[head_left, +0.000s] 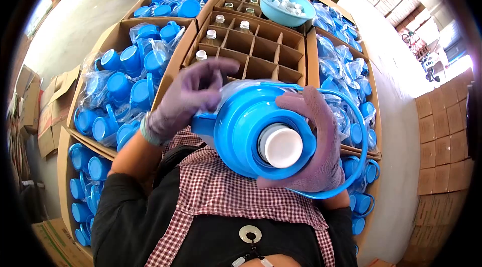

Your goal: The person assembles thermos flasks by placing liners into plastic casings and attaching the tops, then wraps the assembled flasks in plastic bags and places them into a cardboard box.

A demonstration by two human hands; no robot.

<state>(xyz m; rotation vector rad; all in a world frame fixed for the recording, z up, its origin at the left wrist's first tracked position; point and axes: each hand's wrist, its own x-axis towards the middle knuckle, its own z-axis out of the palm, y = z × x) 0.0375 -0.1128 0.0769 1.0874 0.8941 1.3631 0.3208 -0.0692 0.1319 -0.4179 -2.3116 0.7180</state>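
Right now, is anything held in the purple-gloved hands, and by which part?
The right hand holds a round blue plastic flask with a white stopper, around its neck; whether the left hand also grips it, I cannot tell.

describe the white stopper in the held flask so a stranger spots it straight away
Start at the checked apron: in front of it, the right hand grips a big blue flask. The white stopper sits in the flask's round mouth. Unlike the small white caps in the divided carton, it looks bigger, ringed by blue.
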